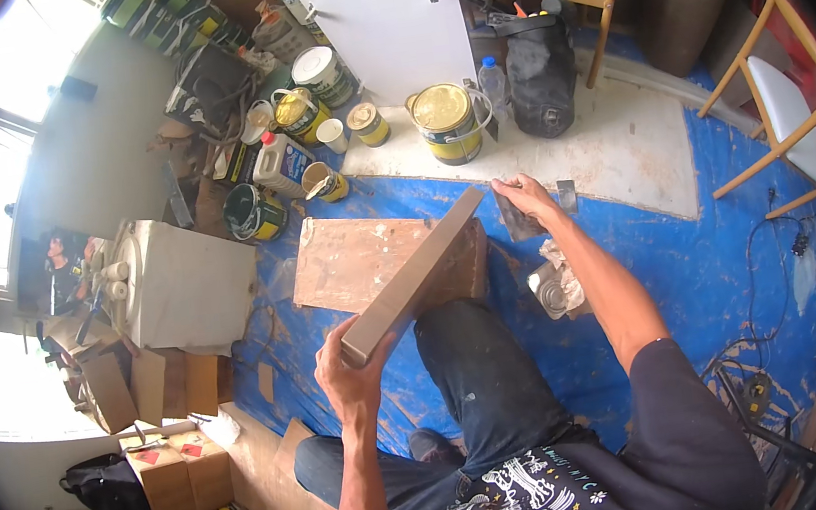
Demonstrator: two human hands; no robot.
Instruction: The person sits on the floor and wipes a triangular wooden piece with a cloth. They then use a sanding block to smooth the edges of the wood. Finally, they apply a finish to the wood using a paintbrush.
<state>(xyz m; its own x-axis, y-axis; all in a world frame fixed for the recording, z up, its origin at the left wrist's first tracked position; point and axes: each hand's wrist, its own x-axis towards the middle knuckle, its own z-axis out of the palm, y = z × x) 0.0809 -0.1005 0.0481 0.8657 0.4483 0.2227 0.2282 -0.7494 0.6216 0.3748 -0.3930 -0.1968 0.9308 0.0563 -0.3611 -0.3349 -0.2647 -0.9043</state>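
While your left hand (pixel 345 368) grips the grey board (pixel 416 276) and your right hand (pixel 522 197) clasps the scraper (pixel 517 220), you seem mid-scrape, so steady the board next.

workshop, paint cans (pixel 446 122), blue tarp (pixel 729 249), stacked boards (pixel 171 383)

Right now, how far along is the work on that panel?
Done: paint cans stand open on the floor, and the panel is propped on edge on a wood block. In hand: left hand steadies its near end; right hand holds a scraper at the far end. Left: can't tell how much of the edge is worked.
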